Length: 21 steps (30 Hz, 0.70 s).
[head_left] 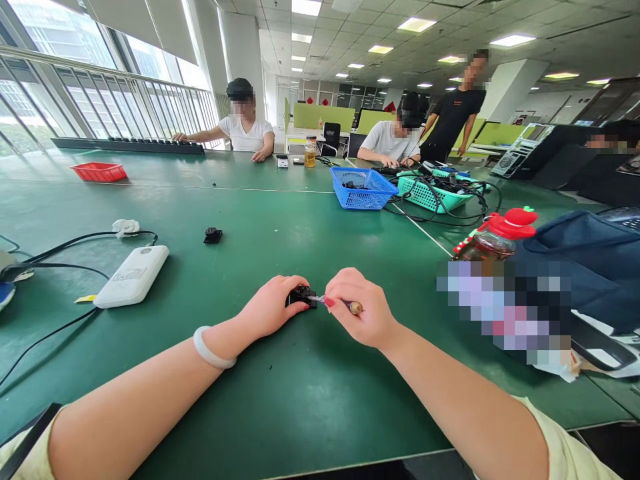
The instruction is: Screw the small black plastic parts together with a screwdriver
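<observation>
My left hand (269,308) rests on the green table (320,407), its thumb and fingers closed around a small black part (302,295). From the other side, my right hand (364,308) grips a slim hand tool (355,308) with a pale metal tip and a brownish, rounded end. The tip meets the black part's right side; its exact shape is too small to make out. Another small black part (213,235) lies farther off to the left, touched by neither hand.
A white power bank (133,277) with black cables is at left. Farther off are a red tray (99,172), a blue basket (363,190) and a green basket (435,197) of cables. A red-lidded bottle (487,243) and dark blue bag (585,267) stand right. Other people are beyond.
</observation>
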### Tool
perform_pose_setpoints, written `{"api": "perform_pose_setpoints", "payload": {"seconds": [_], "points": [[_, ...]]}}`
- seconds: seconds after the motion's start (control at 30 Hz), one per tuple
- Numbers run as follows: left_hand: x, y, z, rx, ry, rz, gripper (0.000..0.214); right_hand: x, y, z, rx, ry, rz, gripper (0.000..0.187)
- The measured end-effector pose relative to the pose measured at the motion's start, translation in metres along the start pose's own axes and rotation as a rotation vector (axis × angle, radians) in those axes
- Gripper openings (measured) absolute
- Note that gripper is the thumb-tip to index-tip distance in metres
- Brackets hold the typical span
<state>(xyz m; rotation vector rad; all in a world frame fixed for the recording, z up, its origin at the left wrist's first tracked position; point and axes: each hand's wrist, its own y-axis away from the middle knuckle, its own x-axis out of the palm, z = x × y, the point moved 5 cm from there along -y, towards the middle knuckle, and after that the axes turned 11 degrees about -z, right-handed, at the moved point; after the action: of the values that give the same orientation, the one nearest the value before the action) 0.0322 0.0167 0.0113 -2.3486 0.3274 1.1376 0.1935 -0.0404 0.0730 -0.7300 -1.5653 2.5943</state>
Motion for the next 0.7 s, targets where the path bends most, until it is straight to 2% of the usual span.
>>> {"api": "perform_pose_setpoints", "payload": {"seconds": [0.2, 0.27, 0.33, 0.4, 0.5, 0.57, 0.63, 0.7], "points": [[0.0, 0.0, -0.001, 0.004, -0.005, -0.013, 0.028, 0.028, 0.014, 0.026, -0.379, 0.145, 0.213, 0.031], [0.0, 0.0, -0.002, 0.013, 0.004, -0.02, 0.029, 0.036, 0.019, 0.03, -0.455, 0.177, 0.28, 0.031], [0.0, 0.0, -0.001, 0.011, 0.004, -0.024, 0.029, 0.036, 0.02, 0.029, -0.455, 0.157, 0.284, 0.032], [0.0, -0.001, 0.0, 0.004, 0.0, -0.021, 0.029, 0.027, 0.014, 0.021, -0.352, 0.104, 0.211, 0.033], [0.0, -0.001, 0.001, 0.004, 0.0, -0.01, 0.029, 0.004, 0.003, -0.007, -0.02, 0.086, 0.022, 0.03], [0.0, -0.001, 0.0, 0.0, -0.004, -0.007, 0.029, -0.007, 0.001, -0.026, 0.188, 0.106, -0.052, 0.037], [-0.001, -0.001, 0.0, -0.011, -0.013, -0.005, 0.03, -0.011, 0.003, -0.04, 0.366, 0.071, -0.057, 0.047], [-0.002, -0.001, -0.001, -0.018, -0.021, -0.002, 0.029, -0.01, 0.005, -0.046, 0.452, 0.032, -0.055, 0.052]]}}
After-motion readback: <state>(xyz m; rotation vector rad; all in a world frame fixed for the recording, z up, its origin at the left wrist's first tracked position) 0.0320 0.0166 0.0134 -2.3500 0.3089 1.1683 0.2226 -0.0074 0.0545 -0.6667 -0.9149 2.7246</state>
